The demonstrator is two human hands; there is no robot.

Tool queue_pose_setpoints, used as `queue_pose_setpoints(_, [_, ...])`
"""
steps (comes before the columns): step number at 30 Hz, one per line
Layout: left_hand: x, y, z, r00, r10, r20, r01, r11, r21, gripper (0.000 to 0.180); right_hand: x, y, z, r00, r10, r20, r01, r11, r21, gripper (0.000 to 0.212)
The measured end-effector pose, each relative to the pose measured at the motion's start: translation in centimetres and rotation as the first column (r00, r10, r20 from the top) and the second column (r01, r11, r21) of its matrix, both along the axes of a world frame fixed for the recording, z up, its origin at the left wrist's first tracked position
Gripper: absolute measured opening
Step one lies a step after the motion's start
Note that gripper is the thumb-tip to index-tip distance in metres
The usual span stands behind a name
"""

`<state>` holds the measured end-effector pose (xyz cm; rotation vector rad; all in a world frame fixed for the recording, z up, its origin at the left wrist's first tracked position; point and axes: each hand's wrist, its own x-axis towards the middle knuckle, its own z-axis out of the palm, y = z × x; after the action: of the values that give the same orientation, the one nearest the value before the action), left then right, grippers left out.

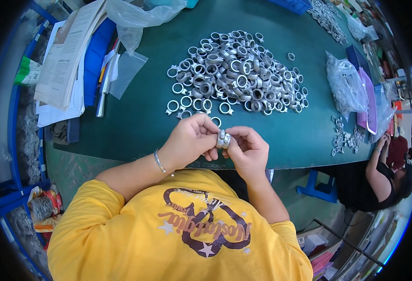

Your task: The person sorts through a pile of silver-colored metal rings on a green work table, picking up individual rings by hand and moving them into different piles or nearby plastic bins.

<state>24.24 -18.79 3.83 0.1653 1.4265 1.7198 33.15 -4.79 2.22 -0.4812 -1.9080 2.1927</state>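
Observation:
Near the front edge of the table, my left hand (189, 140) and my right hand (249, 152) meet, fingers closed in a pinch. Between the fingertips are what look like two silver metal rings (223, 139) with small lugs, pressed side by side. My left fingers grip the ring on the left; my right thumb and fingers grip the one on the right. My fingers partly hide both. Just beyond my hands, a heap of similar metal rings (243, 75) spreads over the green table (154, 84), with several loose ones at its near edge.
Papers (67, 61) lean on a blue bin (96, 58) at the left, beside pens (105, 86) and plastic bags (140, 16). On the right lie small metal parts (344, 138), a bagged bundle (346, 86) and a purple tray (367, 100). Another person (384, 178) sits there, near a blue stool (316, 187).

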Motion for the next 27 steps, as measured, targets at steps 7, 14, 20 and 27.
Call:
queue_pose_setpoints(7, [0.4, -0.2, -0.4, 0.993, -0.008, -0.118, 0.020, 0.995, 0.093, 0.008, 0.3, 0.2, -0.4, 0.986, -0.015, -0.165, 0.051, 0.975, 0.218, 0.014])
queue_pose_setpoints(14, [0.8, -0.2, -0.4, 0.949, 0.016, -0.315, 0.025, 0.992, 0.126, 0.009, 0.1, 0.3, -0.3, 0.956, 0.002, -0.293, 0.120, 0.908, 0.401, 0.017])
queue_pose_setpoints(20, [0.1, -0.8, -0.9, 0.859, 0.133, -0.494, -0.017, 0.973, 0.232, 0.015, -0.2, 0.6, -1.4, 0.893, -0.081, -0.443, -0.048, 0.961, -0.272, 0.031])
queue_pose_setpoints(27, [-4.6, -3.0, -1.2, 0.951, 0.163, -0.262, -0.146, 0.986, 0.084, 0.015, -2.9, 2.6, -1.8, 0.996, 0.039, -0.086, 0.021, 0.799, 0.601, 0.007])
